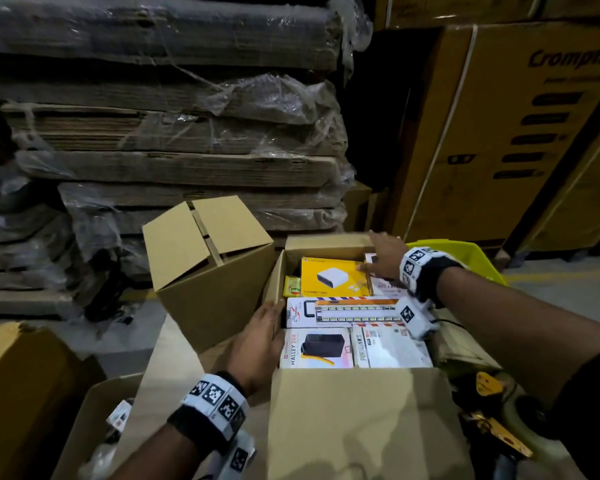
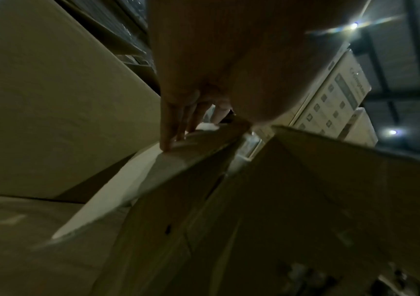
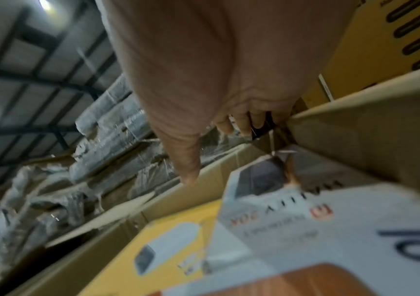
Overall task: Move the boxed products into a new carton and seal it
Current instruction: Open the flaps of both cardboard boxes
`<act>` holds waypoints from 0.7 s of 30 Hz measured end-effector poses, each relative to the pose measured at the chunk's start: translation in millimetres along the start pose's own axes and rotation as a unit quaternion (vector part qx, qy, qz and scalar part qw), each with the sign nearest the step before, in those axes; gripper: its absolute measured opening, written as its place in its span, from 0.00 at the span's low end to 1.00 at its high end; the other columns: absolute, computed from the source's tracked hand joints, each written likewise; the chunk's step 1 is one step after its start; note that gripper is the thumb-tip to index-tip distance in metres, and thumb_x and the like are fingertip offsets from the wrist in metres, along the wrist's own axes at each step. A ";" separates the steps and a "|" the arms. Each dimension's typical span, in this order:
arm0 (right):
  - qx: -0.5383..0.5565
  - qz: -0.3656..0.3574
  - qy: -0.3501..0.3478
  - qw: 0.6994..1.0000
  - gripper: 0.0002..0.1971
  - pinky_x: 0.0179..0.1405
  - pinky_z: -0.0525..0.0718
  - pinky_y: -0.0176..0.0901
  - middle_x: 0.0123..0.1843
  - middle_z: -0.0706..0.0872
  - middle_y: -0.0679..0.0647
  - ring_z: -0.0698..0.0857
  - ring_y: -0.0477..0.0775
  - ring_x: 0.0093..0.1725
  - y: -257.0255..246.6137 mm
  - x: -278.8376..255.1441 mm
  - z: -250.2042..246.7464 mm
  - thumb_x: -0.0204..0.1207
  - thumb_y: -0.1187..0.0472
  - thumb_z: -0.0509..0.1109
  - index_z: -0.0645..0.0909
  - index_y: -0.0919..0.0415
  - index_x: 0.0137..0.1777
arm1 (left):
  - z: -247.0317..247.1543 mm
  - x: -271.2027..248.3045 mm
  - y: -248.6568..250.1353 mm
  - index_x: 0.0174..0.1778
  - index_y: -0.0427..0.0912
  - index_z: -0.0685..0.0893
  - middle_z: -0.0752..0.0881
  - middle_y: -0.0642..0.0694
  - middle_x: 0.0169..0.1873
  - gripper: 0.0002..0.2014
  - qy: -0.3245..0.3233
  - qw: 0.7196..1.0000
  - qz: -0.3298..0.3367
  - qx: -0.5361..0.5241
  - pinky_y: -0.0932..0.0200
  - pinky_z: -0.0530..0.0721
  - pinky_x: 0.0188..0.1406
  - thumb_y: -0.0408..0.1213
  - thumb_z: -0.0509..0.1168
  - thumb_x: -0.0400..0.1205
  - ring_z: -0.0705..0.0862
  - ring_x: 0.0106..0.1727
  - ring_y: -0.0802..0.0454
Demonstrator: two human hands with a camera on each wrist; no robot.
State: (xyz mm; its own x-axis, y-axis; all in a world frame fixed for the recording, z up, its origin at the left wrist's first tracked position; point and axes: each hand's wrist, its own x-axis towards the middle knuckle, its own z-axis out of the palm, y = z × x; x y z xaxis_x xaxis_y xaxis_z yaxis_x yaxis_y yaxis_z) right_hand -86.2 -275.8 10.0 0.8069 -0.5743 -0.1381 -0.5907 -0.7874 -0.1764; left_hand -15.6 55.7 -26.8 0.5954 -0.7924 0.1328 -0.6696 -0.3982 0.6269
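An open brown carton (image 1: 354, 420) stands in front of me, filled with boxed products. At its far side lies a yellow charger box (image 1: 329, 278). A long LED-light box (image 1: 343, 311) crosses the middle, and a white HALLEY box (image 1: 316, 348) sits beside another white box (image 1: 388, 346) nearest me. My left hand (image 1: 264, 330) holds the carton's left flap, thumb on top and fingers (image 2: 168, 140) against its outer face. My right hand (image 1: 381, 258) reaches to the far right corner with its fingers (image 3: 242, 124) spread, touching the far flap and holding nothing.
An empty carton (image 1: 205, 258) lies tipped just left of the full one. Behind are plastic-wrapped stacks of flat cardboard (image 1: 174, 133) and tall printed cartons (image 1: 516, 116). A yellow bin (image 1: 465, 258) and a yellow-black tool (image 1: 492, 410) sit at right. Another carton (image 1: 21, 393) stands lower left.
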 end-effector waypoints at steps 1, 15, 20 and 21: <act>0.037 -0.005 0.009 0.999 0.49 0.81 0.58 0.53 0.84 0.59 0.62 0.59 0.61 0.83 -0.8 -7.0 -6.6 0.74 0.38 0.70 0.52 0.64 0.84 | -2.4 -2.7 -1.4 0.82 0.49 0.66 0.72 0.52 0.78 0.26 -0.008 1.000 -0.004 -0.015 0.60 0.69 0.75 0.46 0.60 0.86 0.71 0.78 0.53; 0.091 -0.021 0.028 0.995 0.55 0.82 0.54 0.44 0.84 0.61 0.58 0.59 0.56 0.83 46.4 -200.1 27.9 0.63 0.24 0.60 0.58 0.61 0.83 | -4.3 -68.8 -14.0 0.78 0.64 0.62 0.81 0.69 0.69 0.44 -0.146 0.952 -0.051 -0.265 0.53 0.78 0.73 0.62 0.78 0.69 0.81 0.71 0.61; 0.202 -0.077 0.070 0.974 0.42 0.81 0.62 0.51 0.82 0.65 0.51 0.61 0.52 0.82 37.9 -189.1 53.0 0.71 0.38 0.64 0.56 0.53 0.83 | 3.3 -70.5 -2.9 0.82 0.54 0.62 0.81 0.60 0.72 0.42 -0.121 0.952 -0.037 -0.279 0.45 0.78 0.74 0.54 0.76 0.74 0.80 0.72 0.57; 0.198 -0.070 0.069 0.975 0.44 0.82 0.61 0.53 0.83 0.62 0.52 0.59 0.52 0.83 40.3 -183.9 57.9 0.71 0.37 0.63 0.54 0.54 0.84 | 5.8 -71.5 -0.2 0.81 0.54 0.64 0.81 0.60 0.72 0.41 -0.111 0.955 -0.037 -0.274 0.44 0.79 0.73 0.55 0.75 0.74 0.81 0.72 0.57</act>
State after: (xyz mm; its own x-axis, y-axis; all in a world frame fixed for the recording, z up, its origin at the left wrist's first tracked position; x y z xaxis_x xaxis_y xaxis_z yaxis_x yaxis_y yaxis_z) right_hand -258.7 -189.0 -28.1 0.8571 -0.5134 0.0429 -0.4084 -0.7278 -0.5508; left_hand -60.7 109.7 -40.9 0.4819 -0.8745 -0.0555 -0.2612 -0.2038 0.9435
